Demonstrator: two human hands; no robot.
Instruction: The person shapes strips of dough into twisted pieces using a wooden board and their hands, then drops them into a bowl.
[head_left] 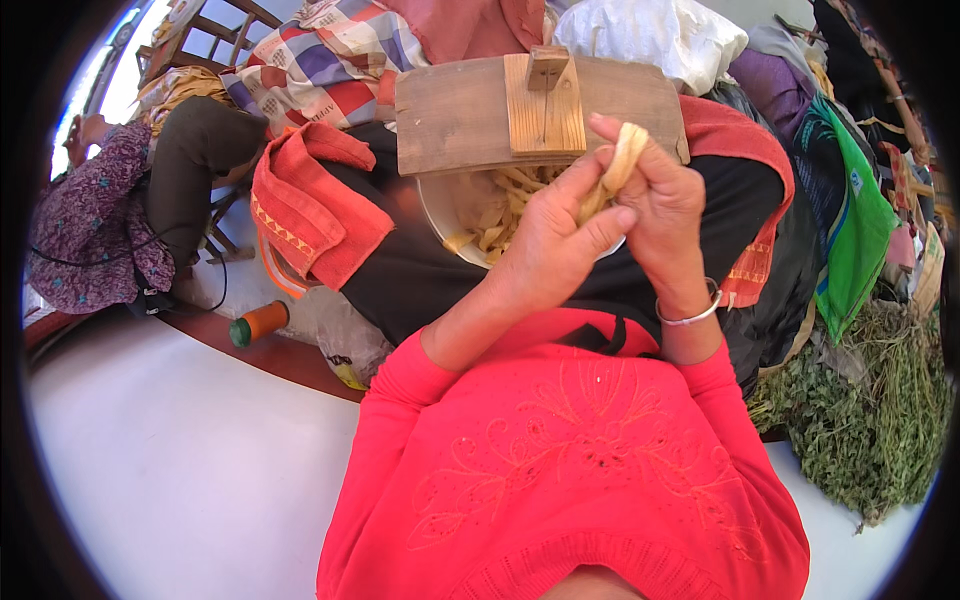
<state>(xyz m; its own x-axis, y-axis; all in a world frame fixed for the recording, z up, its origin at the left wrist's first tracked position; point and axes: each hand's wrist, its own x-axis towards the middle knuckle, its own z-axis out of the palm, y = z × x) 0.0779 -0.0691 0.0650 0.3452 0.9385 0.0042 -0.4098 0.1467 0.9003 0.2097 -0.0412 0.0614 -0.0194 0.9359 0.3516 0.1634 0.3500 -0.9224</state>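
Dark lettering ran along the checked cloth [320, 70] beyond your left knee, and yellow letter-like marks bordered the red towel [320, 225] over that knee; the green bag [858, 235] on your right bore a small printed mark, too small to make out. A smooth, pale surface [180, 430] spread behind you on both sides. A spool of orange thread [265, 321] lay on its side at your left, and a heap of dried green plants [860, 410] at your right. A wooden board [450, 115], with a lighter block [545, 105] and an upright metal pin, stretched across your lap, partly covering a bowl [436, 215] of yellowish strips [497, 235]. Above that bowl, near the board's edge, you held a pale strip [628, 150] between both hands: your left hand [555, 240] had its fingers closed on the lower part, while your right hand [662, 195] gripped it higher, the strip looping over those fingers.
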